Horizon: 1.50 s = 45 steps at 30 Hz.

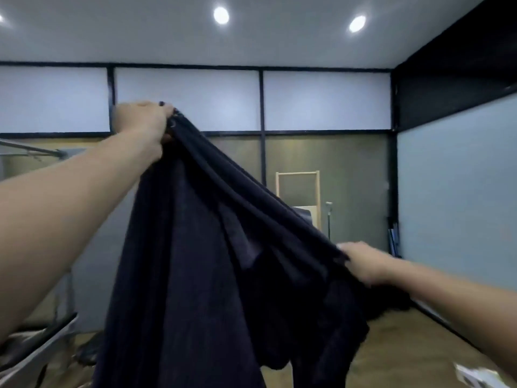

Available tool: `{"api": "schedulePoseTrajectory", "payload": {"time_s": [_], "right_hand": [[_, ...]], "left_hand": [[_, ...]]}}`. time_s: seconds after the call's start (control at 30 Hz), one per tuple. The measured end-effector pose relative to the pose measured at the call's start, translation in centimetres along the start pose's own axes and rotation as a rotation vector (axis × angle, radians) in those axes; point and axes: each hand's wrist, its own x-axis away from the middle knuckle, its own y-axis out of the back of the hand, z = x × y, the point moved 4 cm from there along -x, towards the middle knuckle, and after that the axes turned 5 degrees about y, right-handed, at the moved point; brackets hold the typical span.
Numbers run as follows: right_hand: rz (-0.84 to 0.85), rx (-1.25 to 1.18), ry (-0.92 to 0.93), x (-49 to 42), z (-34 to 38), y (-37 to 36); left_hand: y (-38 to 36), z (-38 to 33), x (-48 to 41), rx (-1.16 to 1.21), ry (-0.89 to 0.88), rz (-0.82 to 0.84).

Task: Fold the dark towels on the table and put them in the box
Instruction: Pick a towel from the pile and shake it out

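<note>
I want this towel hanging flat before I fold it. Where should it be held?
Probably by its two upper corners. The left hand grips the towel high at one end; the right hand holds the same edge lower, with cloth bunched past it. Sliding that hand rightward along the edge to the corner should spread the folds.

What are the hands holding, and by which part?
A dark towel: left hand grips its bunched top end, right hand grips its edge lower down.
</note>
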Motion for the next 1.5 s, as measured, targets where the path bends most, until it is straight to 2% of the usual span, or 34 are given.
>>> {"api": "schedulePoseTrajectory", "payload": {"time_s": [0.07,0.17,0.23,0.3,0.4,0.47,0.53,0.6,0.67,0.73,0.83,0.93,1.0,1.13,1.23,1.3,1.37,1.4,1.43,1.5], "right_hand": [[-0.285,0.192,-0.161,-0.2,-5.4,11.0],[-0.727,0.247,-0.267,0.4,-7.8,26.0],[-0.832,0.158,-0.228,0.6,-6.8,30.2],[-0.776,0.168,-0.193,1.0,-6.1,30.0],[-0.668,0.192,-0.228,1.9,-6.6,26.7],[-0.664,0.174,-0.245,2.3,-6.9,25.0],[-0.685,0.140,-0.200,1.9,-6.3,24.1],[-0.630,0.167,-0.120,1.0,-4.1,22.9],[-0.481,0.269,-0.045,-0.3,-1.0,21.2],[-0.306,0.433,0.003,-1.5,2.6,19.0],[-0.171,0.744,0.104,-2.4,6.0,16.2],[-0.171,0.803,0.083,-2.7,5.0,16.0],[-0.166,0.742,0.015,-2.5,3.0,16.6],[-0.145,0.588,-0.079,-1.3,-1.4,16.1],[-0.152,0.507,-0.151,-0.1,-4.8,14.7],[-0.203,0.440,-0.183,1.2,-5.7,13.3],[-0.208,0.169,-0.116,2.6,-5.1,9.8],[-0.125,-0.034,-0.083,3.7,-4.2,6.8],[0.020,-0.288,-0.093,5.3,-3.4,3.2],[0.330,-0.897,-0.247,8.9,-2.8,-3.6]], "left_hand": [[1.9,2.3,-2.3,-0.081,0.079,0.008],[0.1,3.2,-3.5,-0.059,0.052,0.010],[-1.5,2.6,-3.3,-0.030,0.027,0.017],[-2.2,2.7,-3.1,-0.157,-0.013,0.051],[-2.5,4.9,-1.7,-0.550,-0.058,0.012],[-3.3,6.4,1.5,-0.562,-0.052,0.027],[-5.2,8.7,6.7,-0.484,0.013,0.209],[-8.3,11.2,14.3,-0.616,-0.062,0.569],[-11.2,13.7,21.3,-0.693,-0.146,0.872],[-13.2,16.5,24.5,-0.722,-0.120,0.988],[-13.3,20.0,25.3,-0.726,-0.058,0.889],[-11.2,23.1,25.3,-0.775,-0.063,0.764],[-9.2,25.6,24.6,-0.813,0.006,0.740],[-4.5,29.4,21.2,-1.040,0.210,0.639],[-2.8,28.9,19.8,-0.915,0.347,0.512],[-4.9,26.5,20.3,-0.807,0.297,0.482],[-9.3,23.1,21.9,-0.728,0.169,0.500],[-11.7,21.5,23.4,-0.732,0.081,0.527],[-14.2,20.2,25.0,-0.765,-0.029,0.557],[-18.4,18.9,28.3,-0.884,-0.241,0.613]]}}
